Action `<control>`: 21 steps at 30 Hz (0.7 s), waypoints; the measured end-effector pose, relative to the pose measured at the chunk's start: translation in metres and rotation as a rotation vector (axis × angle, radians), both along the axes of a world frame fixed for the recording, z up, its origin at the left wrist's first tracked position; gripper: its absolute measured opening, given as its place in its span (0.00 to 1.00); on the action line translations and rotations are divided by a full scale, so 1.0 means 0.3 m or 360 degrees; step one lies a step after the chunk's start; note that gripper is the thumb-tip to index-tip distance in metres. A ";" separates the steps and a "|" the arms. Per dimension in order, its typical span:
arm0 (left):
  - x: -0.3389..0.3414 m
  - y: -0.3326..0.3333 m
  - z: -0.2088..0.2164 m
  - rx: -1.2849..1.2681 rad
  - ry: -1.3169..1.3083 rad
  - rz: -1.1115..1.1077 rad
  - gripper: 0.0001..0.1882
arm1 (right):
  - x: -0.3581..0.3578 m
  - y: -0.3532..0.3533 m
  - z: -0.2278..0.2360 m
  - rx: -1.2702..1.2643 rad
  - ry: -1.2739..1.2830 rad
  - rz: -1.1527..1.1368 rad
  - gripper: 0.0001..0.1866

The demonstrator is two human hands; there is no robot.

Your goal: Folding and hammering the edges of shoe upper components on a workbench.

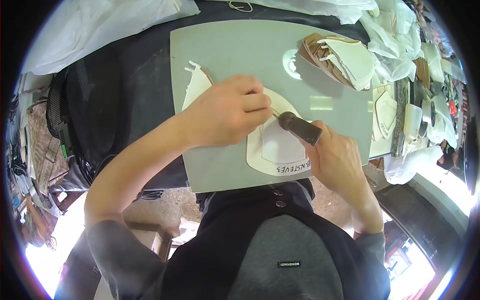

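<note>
My right hand (337, 157) grips the thick end of a dark-handled tool that looks like an awl (299, 128). Its thin metal shaft points up and left toward my left hand (230, 111). The left fingers are curled, with the fingertips close by that shaft; what they pinch is hidden. Beneath both hands lies a rounded cream pattern piece (256, 152) with dark handwriting along its near edge. A smaller whitish panel (282, 145) rests on top of it. Beside my left wrist, a white cut piece with a brown edge (198, 85) is partly covered.
The grey-green board (240, 45) lies over a black surface (120, 85). At its far right is a stack of brown and white cut pieces (345, 60). White plastic sheets (110, 30) and bags edge the back. Rolls and a bottle (412, 122) crowd the right side.
</note>
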State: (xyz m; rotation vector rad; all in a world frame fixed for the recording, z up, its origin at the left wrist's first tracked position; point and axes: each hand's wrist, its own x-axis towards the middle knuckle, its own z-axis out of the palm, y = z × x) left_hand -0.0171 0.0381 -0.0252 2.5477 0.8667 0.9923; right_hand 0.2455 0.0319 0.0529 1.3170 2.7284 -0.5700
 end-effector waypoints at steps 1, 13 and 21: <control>-0.002 -0.001 -0.001 0.0001 0.0000 0.0000 0.14 | 0.001 0.002 -0.002 -0.0001 0.0003 -0.0001 0.14; 0.001 -0.007 -0.001 0.0211 0.0064 0.0044 0.10 | -0.044 0.046 0.030 -0.0034 0.0026 0.0046 0.12; 0.004 0.002 -0.002 0.0267 0.0046 0.0003 0.08 | -0.025 0.045 -0.002 0.0083 0.0269 -0.0034 0.14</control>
